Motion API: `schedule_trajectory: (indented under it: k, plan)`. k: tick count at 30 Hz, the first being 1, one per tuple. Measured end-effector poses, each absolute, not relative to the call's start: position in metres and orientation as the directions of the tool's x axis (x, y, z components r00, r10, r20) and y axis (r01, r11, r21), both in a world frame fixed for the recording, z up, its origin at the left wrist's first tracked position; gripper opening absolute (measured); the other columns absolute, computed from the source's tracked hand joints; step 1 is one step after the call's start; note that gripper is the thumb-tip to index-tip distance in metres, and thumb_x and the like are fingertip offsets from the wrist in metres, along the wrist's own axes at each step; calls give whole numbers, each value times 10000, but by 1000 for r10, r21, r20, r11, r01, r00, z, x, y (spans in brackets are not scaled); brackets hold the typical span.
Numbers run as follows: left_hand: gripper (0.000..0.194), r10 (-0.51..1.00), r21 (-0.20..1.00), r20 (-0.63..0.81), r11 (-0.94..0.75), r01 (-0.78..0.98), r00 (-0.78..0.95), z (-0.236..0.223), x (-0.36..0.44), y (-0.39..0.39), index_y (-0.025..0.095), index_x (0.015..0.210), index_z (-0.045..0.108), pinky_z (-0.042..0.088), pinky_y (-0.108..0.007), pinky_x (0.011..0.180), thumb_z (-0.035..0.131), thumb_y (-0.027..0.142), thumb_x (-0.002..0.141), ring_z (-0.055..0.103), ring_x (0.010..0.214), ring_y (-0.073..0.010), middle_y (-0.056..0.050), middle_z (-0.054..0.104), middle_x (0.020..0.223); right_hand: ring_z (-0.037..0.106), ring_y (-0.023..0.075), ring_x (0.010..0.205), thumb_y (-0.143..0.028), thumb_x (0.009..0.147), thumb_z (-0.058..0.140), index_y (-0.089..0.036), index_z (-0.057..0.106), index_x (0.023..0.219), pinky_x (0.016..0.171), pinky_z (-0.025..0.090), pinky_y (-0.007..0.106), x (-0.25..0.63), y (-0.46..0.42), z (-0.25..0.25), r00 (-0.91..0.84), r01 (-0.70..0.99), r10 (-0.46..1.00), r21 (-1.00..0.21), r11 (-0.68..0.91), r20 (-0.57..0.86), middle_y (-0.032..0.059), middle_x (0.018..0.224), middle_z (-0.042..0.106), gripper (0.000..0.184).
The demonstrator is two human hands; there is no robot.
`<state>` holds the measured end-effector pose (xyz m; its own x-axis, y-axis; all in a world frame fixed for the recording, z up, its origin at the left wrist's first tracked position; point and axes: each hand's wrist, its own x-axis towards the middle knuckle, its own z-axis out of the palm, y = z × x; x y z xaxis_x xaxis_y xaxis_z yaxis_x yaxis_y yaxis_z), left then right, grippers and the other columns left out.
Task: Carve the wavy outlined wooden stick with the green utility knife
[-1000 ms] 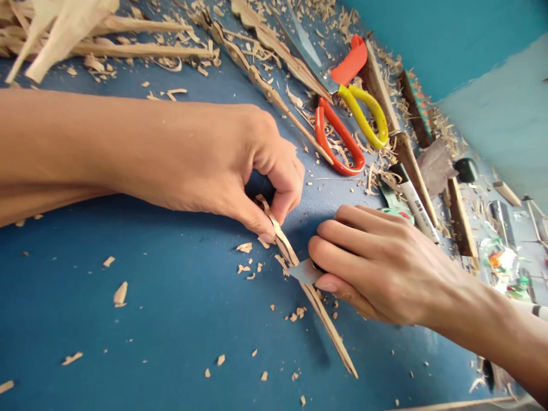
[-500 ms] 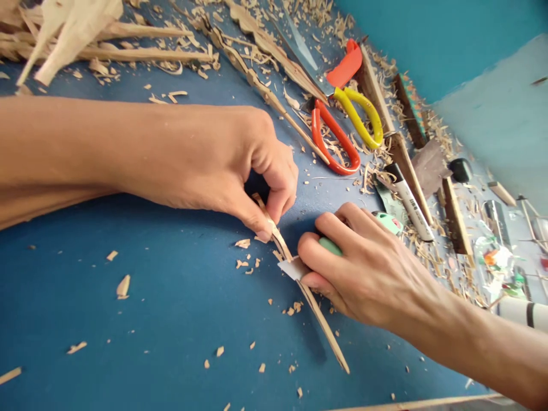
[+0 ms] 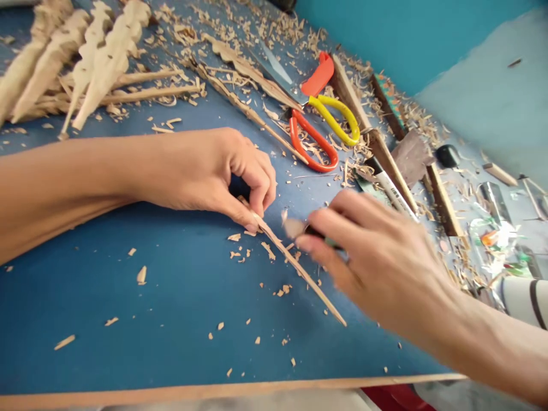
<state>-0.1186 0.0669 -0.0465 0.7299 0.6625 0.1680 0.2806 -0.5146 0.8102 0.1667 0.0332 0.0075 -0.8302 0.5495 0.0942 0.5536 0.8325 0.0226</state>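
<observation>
Stick [image 3: 296, 263] in left hand [image 3: 209, 168] (pinch-grip)

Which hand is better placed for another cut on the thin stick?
Right, I'd judge. The right hand grips a small knife, its motion-blurred blade close beside the thin stick. The left hand pinches the stick near its far end, so it seems better suited to steadying.

Stick [image 3: 299, 268] slants over table [image 3: 171, 319], far end at left hand [image 3: 240, 177]; right hand [image 3: 377, 257] to its right. Scissors [image 3: 303, 101] behind both hands; marker [image 3: 394, 191] just behind right hand. Wooden pieces [image 3: 113, 63] at left, behind left forearm [image 3: 85, 177].
</observation>
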Motion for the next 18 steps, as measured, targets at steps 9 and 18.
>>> schedule_trajectory:
  k: [9,18]
  plan:
    - [219,828,833,120,-384,399,547,-34,-118,51,231,742,713,463,-260,746,835,318,902,669,823,-142,13,769,907,416,137,472,-408,1212,424,-264,593,910,506,312,336,211,47,52,-635,730,728,-107,675,260,-56,608,462,375]
    - [370,970,993,-5,-23,113,242,20,-80,2,233,812,529,472,-219,572,800,408,993,588,593,-96,40,676,762,620,192,620,-498,1088,685,-300,674,1299,605,450,374,216,17,39,-237,765,770,-375,523,592,18,887,719,290]
